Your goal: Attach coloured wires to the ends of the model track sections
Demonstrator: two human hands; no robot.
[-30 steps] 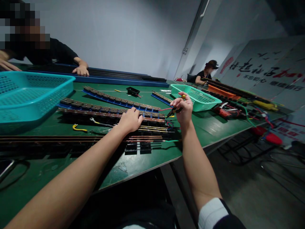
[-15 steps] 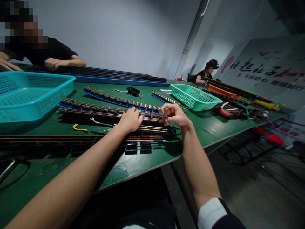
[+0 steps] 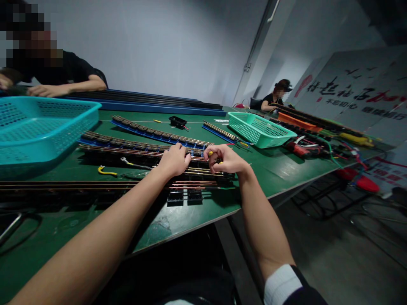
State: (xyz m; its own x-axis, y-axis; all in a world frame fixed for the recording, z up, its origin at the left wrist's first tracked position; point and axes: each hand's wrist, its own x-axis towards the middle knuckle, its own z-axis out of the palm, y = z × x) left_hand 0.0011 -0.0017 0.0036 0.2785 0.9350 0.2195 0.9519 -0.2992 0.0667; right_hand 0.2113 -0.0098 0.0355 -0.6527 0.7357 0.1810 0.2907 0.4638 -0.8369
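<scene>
My left hand (image 3: 174,160) is closed over a long strip with copper-coloured rails (image 3: 133,151), its fingers curled down onto it. Just to the right, my right hand (image 3: 228,159) is closed around a thin yellow object (image 3: 210,153); only small bits of it show between the fingers, and its kind cannot be made out. Beneath and behind both hands lie strips with blue bases (image 3: 149,132) and metal rails. A yellow hook-shaped piece (image 3: 107,171) and a grey cable with a metal lug (image 3: 135,164) lie to the left of my left forearm.
A turquoise basket (image 3: 51,146) stands at left, a green basket (image 3: 262,137) at right. A small black tray (image 3: 178,122) sits at the back. Another railed strip (image 3: 63,186) runs along the near side. Two co-workers sit farther off; blue-and-black profiles (image 3: 152,106) lie by one.
My right hand has moved a little left, closer to my left hand, still holding the yellow object. My left hand stays put. The co-worker at left has shifted their hands leftward.
</scene>
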